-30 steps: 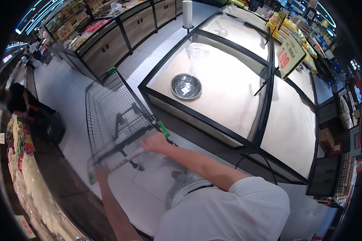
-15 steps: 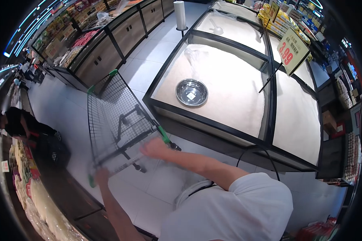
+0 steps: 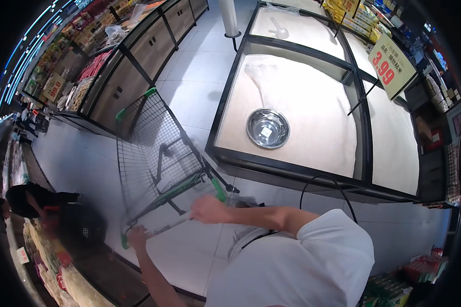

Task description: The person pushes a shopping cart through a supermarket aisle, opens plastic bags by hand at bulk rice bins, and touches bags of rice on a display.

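Observation:
An empty wire shopping cart (image 3: 151, 138) with green corners stands in front of me on the tiled floor. My left hand (image 3: 137, 237) is wrapped round the left part of its handlebar (image 3: 170, 225), near the green end piece. Toward the right end, my right hand (image 3: 209, 209) is closed on the same bar. To the right of the cart, a shiny round metal bowl (image 3: 268, 128) rests on pale grain, probably rice (image 3: 312, 107), in a black-framed bin.
The bin's black frame (image 3: 292, 163) lies close to the cart's right side. A price sign (image 3: 389, 66) leans over the bins. A person in dark clothes (image 3: 46, 204) bends over the produce at left. Wooden display counters (image 3: 123, 92) and a white bag roll (image 3: 229, 18) stand ahead.
The bins, bowl and price sign have shifted right in view. The person at left appears lower and nearer. Both hands stay on the cart's handlebar.

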`<action>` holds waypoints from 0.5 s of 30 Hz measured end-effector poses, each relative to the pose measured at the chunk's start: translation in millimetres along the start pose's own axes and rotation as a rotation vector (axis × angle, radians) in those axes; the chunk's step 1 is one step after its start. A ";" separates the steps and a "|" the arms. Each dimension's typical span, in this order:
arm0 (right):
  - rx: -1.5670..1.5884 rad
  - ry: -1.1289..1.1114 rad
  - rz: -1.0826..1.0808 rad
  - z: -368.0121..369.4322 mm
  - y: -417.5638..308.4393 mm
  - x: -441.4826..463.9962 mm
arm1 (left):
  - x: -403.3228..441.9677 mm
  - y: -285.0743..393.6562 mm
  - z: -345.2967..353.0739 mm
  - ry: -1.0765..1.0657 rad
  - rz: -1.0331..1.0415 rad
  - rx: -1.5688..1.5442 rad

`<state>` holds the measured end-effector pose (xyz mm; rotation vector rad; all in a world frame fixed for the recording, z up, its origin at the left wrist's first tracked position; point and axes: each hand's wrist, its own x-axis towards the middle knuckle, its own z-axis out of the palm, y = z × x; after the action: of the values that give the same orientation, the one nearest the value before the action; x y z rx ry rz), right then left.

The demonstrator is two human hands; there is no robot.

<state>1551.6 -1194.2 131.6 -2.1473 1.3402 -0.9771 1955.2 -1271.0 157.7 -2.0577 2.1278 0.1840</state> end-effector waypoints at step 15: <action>-0.002 0.032 0.119 1.0 29.2 129.9 | 197.3 -21.4 -74.2 -0.111 0.196 0.158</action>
<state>1572.1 -1323.6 155.5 -2.0357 1.4669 -0.9667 1967.8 -1480.1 189.2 -1.7126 2.1974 0.1476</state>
